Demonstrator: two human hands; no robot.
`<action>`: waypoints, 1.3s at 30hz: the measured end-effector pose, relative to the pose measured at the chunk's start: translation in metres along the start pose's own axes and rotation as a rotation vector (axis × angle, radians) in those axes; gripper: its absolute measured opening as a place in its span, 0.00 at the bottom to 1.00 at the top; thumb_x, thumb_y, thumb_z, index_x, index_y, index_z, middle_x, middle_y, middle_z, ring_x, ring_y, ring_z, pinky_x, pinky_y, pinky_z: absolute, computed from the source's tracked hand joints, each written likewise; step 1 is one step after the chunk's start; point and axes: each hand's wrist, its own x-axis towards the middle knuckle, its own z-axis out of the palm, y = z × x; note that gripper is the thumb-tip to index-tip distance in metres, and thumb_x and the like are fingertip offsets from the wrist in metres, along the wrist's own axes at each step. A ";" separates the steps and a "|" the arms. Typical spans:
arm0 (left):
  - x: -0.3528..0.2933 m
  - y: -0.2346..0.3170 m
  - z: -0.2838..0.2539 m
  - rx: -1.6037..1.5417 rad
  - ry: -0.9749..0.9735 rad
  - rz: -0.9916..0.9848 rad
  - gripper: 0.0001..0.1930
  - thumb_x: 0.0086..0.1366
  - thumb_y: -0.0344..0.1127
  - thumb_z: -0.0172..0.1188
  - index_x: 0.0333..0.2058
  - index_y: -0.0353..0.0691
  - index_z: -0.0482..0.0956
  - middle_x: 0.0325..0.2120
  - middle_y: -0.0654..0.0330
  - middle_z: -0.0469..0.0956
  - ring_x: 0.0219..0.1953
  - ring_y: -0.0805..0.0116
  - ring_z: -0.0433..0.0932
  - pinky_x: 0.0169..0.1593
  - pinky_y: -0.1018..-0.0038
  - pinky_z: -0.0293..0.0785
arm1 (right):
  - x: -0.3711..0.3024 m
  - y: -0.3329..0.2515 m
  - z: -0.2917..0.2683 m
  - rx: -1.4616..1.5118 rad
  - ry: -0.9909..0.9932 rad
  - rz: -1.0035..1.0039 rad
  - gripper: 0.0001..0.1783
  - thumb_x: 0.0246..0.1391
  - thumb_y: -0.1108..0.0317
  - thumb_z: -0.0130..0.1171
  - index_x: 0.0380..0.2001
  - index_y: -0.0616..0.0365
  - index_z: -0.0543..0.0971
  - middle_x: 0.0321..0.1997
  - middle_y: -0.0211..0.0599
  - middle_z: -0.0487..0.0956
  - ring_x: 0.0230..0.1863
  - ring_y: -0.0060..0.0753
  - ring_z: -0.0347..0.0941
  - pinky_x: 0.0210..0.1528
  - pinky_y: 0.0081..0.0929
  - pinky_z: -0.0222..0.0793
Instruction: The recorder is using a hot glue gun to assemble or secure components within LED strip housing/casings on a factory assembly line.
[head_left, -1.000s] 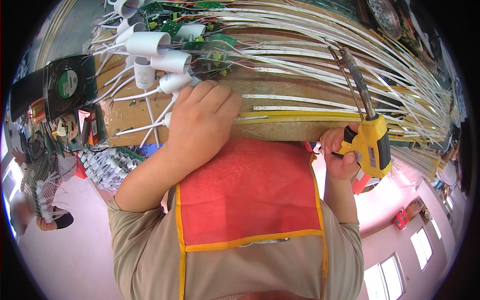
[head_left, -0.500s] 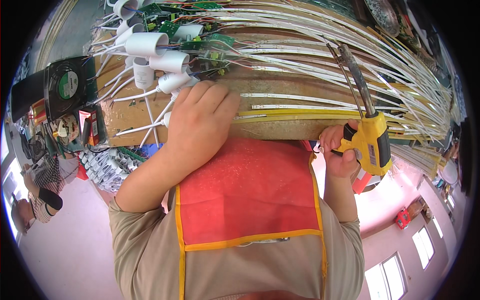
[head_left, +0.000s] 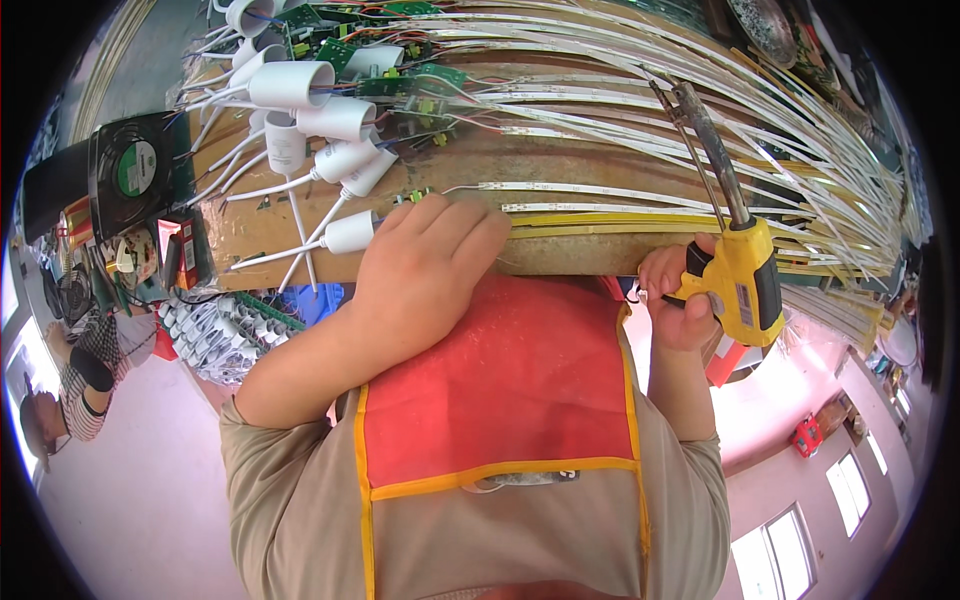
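Note:
My left hand (head_left: pixel 432 255) is at the bench's front edge, palm down, with its fingers curled beside a white lamp cap (head_left: pixel 350 232). The fingertips and whatever they pinch are hidden under the hand. A narrow white LED strip (head_left: pixel 590 209) runs rightward from beside these fingers, next to a yellow strip (head_left: pixel 600 228). My right hand (head_left: pixel 678 290) grips a yellow and black soldering gun (head_left: pixel 748 285) by its handle, the dark metal barrel pointing toward the far side. Just beyond my left hand, another strip (head_left: pixel 560 188) joins a small green circuit board (head_left: pixel 418 194).
Several white lamp caps (head_left: pixel 290 85) with wires and green circuit boards (head_left: pixel 415 85) crowd the far left. Long LED strips (head_left: pixel 700 110) fan out to the right. A black fan (head_left: pixel 135 170) stands at the left. Another person (head_left: pixel 80 390) is at the far left.
My left hand has moved right and slightly nearer, uncovering the lamp cap and a small board. My right hand and the soldering gun stay nearly still.

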 end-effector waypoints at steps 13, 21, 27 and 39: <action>0.003 0.012 -0.013 -0.158 -0.137 -0.356 0.15 0.58 0.21 0.58 0.44 0.40 0.81 0.40 0.53 0.79 0.43 0.49 0.79 0.45 0.60 0.77 | 0.000 0.001 -0.001 0.000 -0.007 -0.025 0.41 0.59 0.43 0.66 0.66 0.57 0.66 0.26 0.28 0.69 0.24 0.27 0.66 0.29 0.30 0.65; 0.003 -0.010 0.005 0.180 0.116 -0.022 0.14 0.53 0.28 0.61 0.40 0.42 0.82 0.44 0.55 0.77 0.47 0.53 0.78 0.47 0.61 0.75 | -0.001 0.001 -0.001 0.000 -0.011 -0.023 0.41 0.59 0.42 0.67 0.66 0.57 0.67 0.26 0.29 0.69 0.24 0.27 0.65 0.29 0.30 0.64; 0.006 -0.025 0.014 0.183 0.220 0.028 0.14 0.53 0.29 0.68 0.41 0.40 0.83 0.47 0.55 0.78 0.51 0.52 0.78 0.51 0.61 0.76 | -0.002 0.001 -0.002 -0.005 -0.003 -0.018 0.42 0.58 0.42 0.67 0.65 0.56 0.67 0.26 0.28 0.69 0.25 0.27 0.65 0.29 0.30 0.64; -0.008 -0.027 0.004 0.011 0.214 0.087 0.16 0.50 0.33 0.74 0.39 0.41 0.84 0.45 0.54 0.79 0.49 0.51 0.80 0.48 0.61 0.77 | -0.002 0.004 -0.003 -0.010 -0.049 -0.052 0.42 0.58 0.42 0.67 0.66 0.56 0.67 0.27 0.28 0.69 0.25 0.27 0.65 0.30 0.30 0.65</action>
